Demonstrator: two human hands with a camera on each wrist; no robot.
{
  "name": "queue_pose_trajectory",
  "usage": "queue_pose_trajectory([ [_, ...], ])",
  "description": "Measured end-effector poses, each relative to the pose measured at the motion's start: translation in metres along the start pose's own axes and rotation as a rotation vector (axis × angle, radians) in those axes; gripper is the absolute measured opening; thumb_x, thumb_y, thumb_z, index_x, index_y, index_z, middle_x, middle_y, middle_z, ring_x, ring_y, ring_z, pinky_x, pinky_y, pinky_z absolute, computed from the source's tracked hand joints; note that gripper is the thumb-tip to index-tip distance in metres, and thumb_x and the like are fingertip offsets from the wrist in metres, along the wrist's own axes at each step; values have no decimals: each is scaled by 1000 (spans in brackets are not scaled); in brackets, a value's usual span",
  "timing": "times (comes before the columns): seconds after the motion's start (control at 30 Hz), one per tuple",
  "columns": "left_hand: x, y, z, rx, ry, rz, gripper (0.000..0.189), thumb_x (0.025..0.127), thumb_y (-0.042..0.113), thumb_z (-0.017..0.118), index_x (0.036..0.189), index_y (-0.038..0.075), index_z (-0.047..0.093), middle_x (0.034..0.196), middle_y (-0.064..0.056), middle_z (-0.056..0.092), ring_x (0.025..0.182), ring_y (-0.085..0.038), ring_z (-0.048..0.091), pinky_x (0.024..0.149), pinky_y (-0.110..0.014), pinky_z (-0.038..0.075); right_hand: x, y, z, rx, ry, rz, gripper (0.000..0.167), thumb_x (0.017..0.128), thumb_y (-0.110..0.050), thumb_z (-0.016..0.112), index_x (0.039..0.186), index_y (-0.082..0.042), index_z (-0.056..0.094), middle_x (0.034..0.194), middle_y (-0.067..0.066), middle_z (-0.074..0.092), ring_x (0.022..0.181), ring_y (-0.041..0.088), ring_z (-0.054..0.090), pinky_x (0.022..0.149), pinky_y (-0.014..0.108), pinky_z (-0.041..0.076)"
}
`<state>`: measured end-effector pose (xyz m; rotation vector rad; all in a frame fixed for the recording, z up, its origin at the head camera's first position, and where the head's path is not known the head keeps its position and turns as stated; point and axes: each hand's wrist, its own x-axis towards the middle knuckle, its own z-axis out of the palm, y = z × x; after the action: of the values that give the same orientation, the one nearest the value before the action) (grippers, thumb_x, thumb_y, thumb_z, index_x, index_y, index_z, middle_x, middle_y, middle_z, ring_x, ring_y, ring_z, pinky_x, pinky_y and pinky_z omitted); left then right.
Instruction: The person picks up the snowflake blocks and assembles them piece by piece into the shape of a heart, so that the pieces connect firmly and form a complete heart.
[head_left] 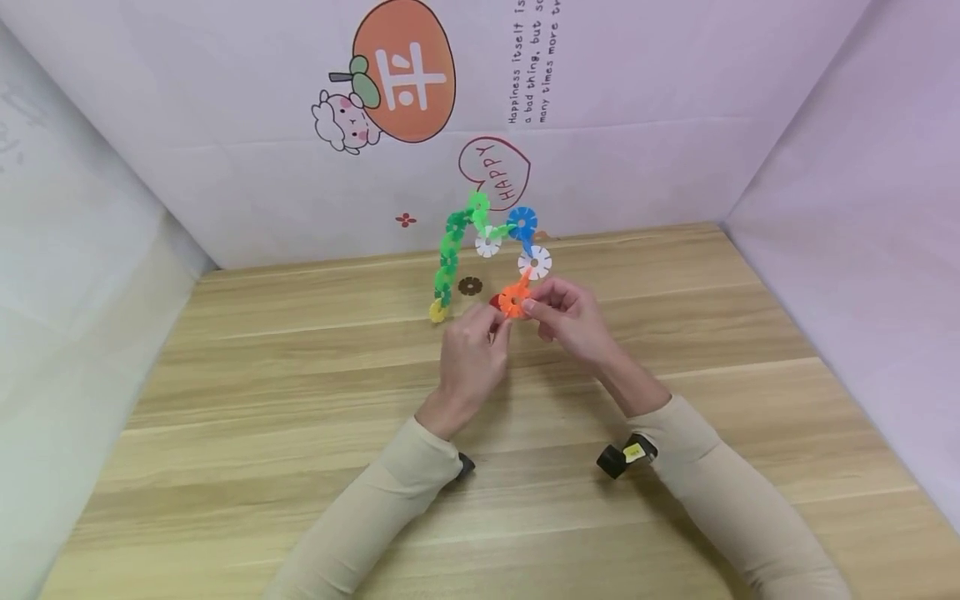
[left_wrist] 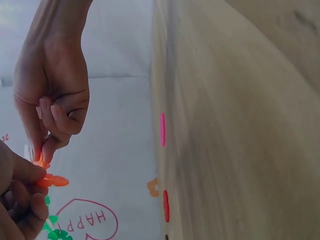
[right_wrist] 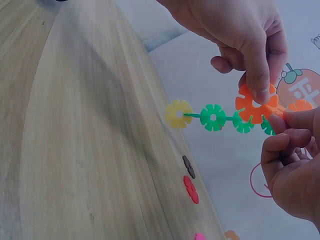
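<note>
A chain of notched flower-shaped plastic discs is held up above the table. It runs from a yellow disc (head_left: 437,312) through several green discs (head_left: 448,262) to a blue disc (head_left: 522,222), a white disc (head_left: 535,262) and orange discs (head_left: 513,301). Another white disc (head_left: 487,242) shows beside the light green part. My left hand (head_left: 472,354) pinches an orange disc (right_wrist: 245,103) between thumb and fingers. Close by, my right hand (head_left: 573,321) also pinches the orange discs with thumb and fingertips. Fingers partly cover where these orange pieces meet.
Loose on the table (head_left: 337,400) behind the hands lie a brown disc (head_left: 470,286), a red disc (right_wrist: 190,189) and a pink disc (left_wrist: 162,129). A white printed backdrop (head_left: 637,125) rises at the table's far edge, with white side walls. Dark wrist devices (head_left: 626,456) sit at both cuffs.
</note>
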<state>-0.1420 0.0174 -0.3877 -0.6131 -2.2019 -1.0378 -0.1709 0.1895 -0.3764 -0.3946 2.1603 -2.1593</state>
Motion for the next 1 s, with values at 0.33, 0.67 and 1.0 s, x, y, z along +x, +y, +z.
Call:
queue_pose_trajectory([
  [0.33,1,-1,-20,113,-75,68,26,87,27,82,95,4,75,84,-5,71,70,-15,66,58,-21,50,-1,5,-12,68,28,-18,4,98,-4,64,102,-3,65,81,3,65,57,13,43,52,20,39],
  [0.67,5,-36,-62,60,-35,-157,20,93,26,75,96,5,75,85,-3,72,56,-10,50,50,-26,43,-7,8,-52,172,76,-12,12,99,0,62,96,-9,69,80,0,68,52,9,40,50,19,37],
  [1.0,32,-108,-53,17,-438,-667,38,95,31,71,122,4,67,107,-10,67,89,-25,63,80,-40,51,-21,11,-89,250,63,1,13,99,3,59,98,-5,68,80,2,69,50,9,40,48,20,36],
])
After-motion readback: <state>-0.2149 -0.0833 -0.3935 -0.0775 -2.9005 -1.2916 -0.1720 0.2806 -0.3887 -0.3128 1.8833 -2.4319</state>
